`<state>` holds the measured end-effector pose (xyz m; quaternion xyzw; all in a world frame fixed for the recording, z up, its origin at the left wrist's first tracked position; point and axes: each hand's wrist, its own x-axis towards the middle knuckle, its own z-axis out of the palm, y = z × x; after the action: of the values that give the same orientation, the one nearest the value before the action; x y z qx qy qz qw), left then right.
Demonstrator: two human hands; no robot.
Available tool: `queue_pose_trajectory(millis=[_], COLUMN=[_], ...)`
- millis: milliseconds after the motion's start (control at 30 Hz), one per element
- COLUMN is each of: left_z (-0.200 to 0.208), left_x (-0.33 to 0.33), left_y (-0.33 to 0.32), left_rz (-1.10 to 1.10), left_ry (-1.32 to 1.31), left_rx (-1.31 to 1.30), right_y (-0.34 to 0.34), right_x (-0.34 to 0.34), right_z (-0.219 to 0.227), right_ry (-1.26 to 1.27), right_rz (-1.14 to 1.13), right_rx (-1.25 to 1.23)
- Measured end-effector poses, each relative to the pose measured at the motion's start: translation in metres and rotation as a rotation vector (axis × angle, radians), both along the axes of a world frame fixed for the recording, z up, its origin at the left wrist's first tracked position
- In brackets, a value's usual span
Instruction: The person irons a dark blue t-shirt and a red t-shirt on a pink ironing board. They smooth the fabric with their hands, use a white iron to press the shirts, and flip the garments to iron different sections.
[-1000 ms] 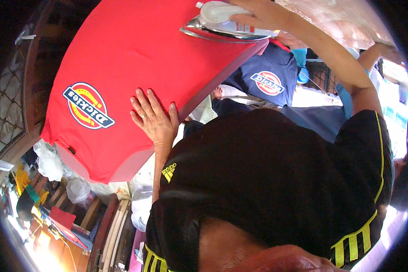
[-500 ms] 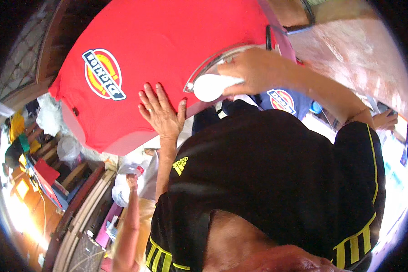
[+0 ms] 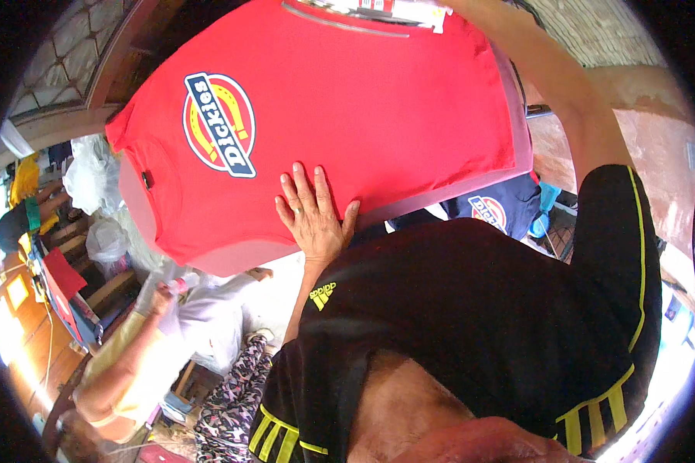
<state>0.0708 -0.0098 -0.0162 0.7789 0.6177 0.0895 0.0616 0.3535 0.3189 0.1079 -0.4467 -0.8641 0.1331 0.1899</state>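
A red T-shirt (image 3: 409, 116) with a round emblem lies spread over a pinkish board (image 3: 243, 258). My left hand (image 3: 316, 212) rests flat on the shirt near its close edge, fingers stretched out and a ring on one of them. Beyond it, at the upper edge of the view, an iron (image 3: 378, 17) with a shiny rim lies on the far part of the shirt. My right forearm reaches up to the iron. Most of my right hand (image 3: 469, 8) is cut off by the picture's edge, but it stays closed at the iron.
A dark blue garment (image 3: 510, 202) with a similar emblem lies below the board's near right side. At lower left another person (image 3: 143, 347) grips something with a red cap. Clear plastic bags (image 3: 93, 181) hang at left. A pinkish wall (image 3: 649, 147) stands at right.
My right hand and the iron have moved away from me, from the shirt's near edge to its far side. The other person has shifted further into view at lower left.
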Motion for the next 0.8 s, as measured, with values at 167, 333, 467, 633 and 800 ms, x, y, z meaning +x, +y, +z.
queue_pose_trajectory(millis=[167,333,467,633,800], left_z=[0.000,-0.003,-0.008,-0.014,0.005], left_x=[-0.002,-0.004,-0.008,-0.009,-0.007], left_y=[-0.007,0.000,-0.003,-0.005,0.006], left_rz=[0.074,0.040,0.017,0.010,0.004], left_ry=[-0.104,-0.172,-0.151,-0.115,-0.100], left_rx=[-0.028,0.017,0.013,0.072,0.024], right_y=[-0.017,-0.124,-0.099,0.005,0.009], right_x=[-0.028,-0.063,-0.052,0.017,0.080], right_z=[-0.023,-0.014,0.008,0.010,-0.013], right_ry=[0.040,-0.095,-0.124,-0.107,-0.095], right_rz=[0.186,0.259,0.231,0.084,-0.031], right_rx=[-0.135,-0.253,-0.249,-0.135,0.006])
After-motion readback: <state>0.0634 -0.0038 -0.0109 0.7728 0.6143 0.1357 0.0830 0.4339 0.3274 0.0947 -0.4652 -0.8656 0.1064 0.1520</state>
